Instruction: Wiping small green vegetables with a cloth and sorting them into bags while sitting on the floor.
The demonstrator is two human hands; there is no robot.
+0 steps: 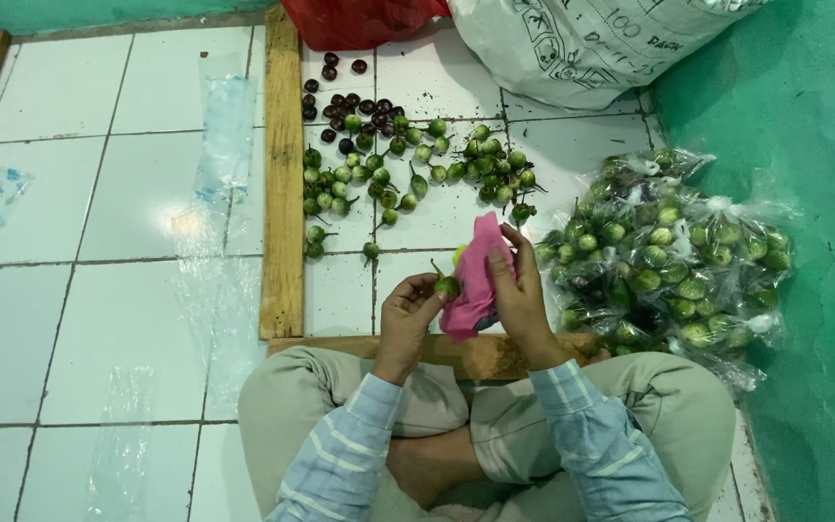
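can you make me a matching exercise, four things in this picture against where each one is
Things:
1. pink cloth
2. small green eggplant
3. bagged eggplants
4. dark purple eggplants

Places:
A. piled by the green wall
B. in the left hand
C. on the tiles, farthest from the person
D. in the right hand

Pairs: 1-D, 2-B, 3-A, 4-C

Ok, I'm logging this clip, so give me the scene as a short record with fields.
left hand: holds a small green eggplant
right hand: holds a pink cloth against it
loose pile: green eggplants, dark purple ones behind, on white floor tiles
right side: clear bags of green eggplants
frame: wooden slats
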